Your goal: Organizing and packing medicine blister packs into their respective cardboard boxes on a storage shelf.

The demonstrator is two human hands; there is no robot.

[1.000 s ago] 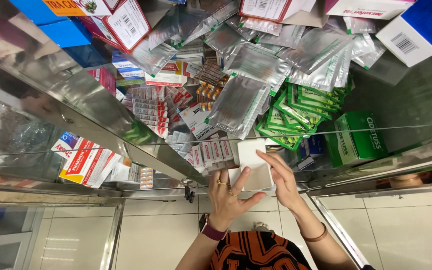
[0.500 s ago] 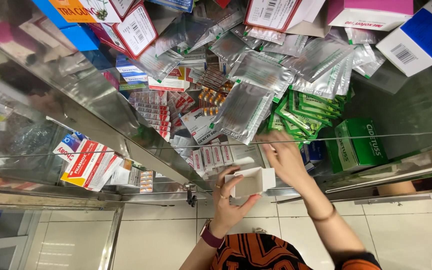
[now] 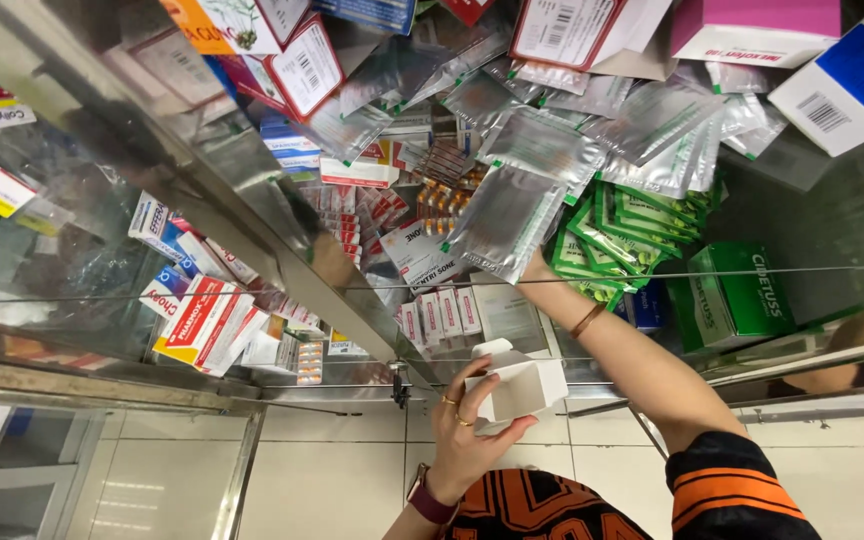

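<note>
One hand (image 3: 467, 440) holds an open white box (image 3: 522, 385)

One open white box (image 3: 524, 388), one green carton (image 3: 742, 295) (many silver sachets (image 3: 507, 220)).

A green carton (image 3: 742, 295) lies beside a heap of green sachets (image 3: 617, 225). Red-and-white boxes (image 3: 202, 325) sit behind the glass shelf (image 3: 82, 240). A pink box (image 3: 757, 30) and a blue-and-white box (image 3: 857, 85) lie at the upper right.

Right hand (image 3: 535, 268) deeper among foil sachets (image 3: 507, 215)
</note>
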